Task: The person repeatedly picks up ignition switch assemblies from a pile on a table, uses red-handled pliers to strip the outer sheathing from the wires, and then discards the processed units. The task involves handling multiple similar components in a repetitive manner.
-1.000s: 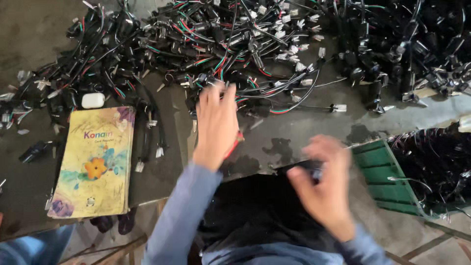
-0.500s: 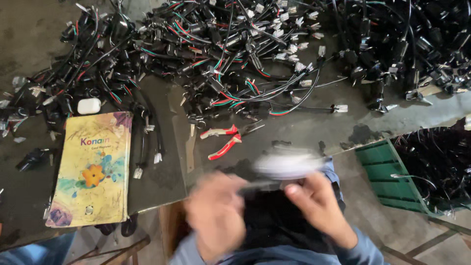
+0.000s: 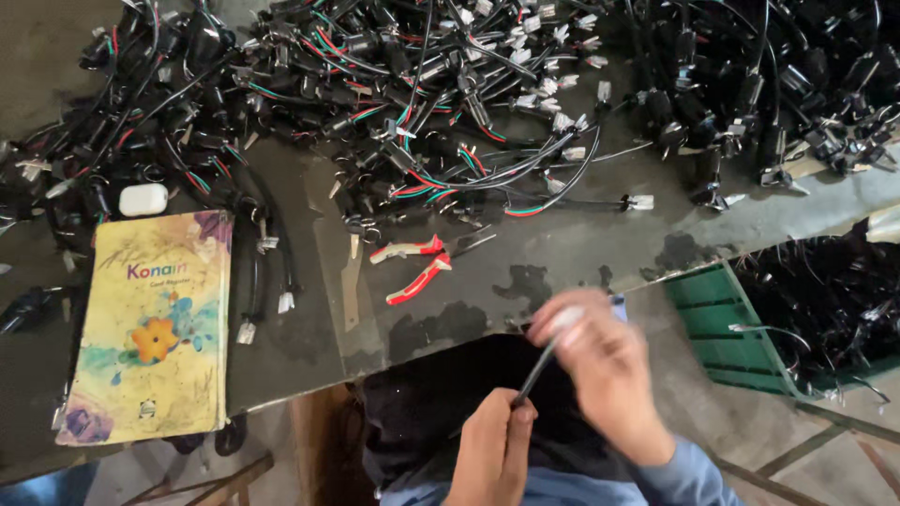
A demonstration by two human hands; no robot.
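Observation:
My left hand (image 3: 492,456) and my right hand (image 3: 600,361) are low in the head view, over my dark lap, and together they hold a thin black cable (image 3: 538,370) with a pale end. The left pinches its lower end and the right, blurred, grips the upper end. On the table edge above them lie red-handled pliers (image 3: 419,265). A big tangle of black, red and green wire harnesses (image 3: 422,103) with white connectors covers the far side of the table.
A yellow notebook with a flower cover (image 3: 155,323) lies at the left, a small white case (image 3: 143,199) above it. A green crate (image 3: 741,323) filled with black wires stands at the right on the floor. More black harnesses (image 3: 778,84) lie top right.
My left hand has left the table near the pliers and come down to my lap. Both hands have closed together on the cable there.

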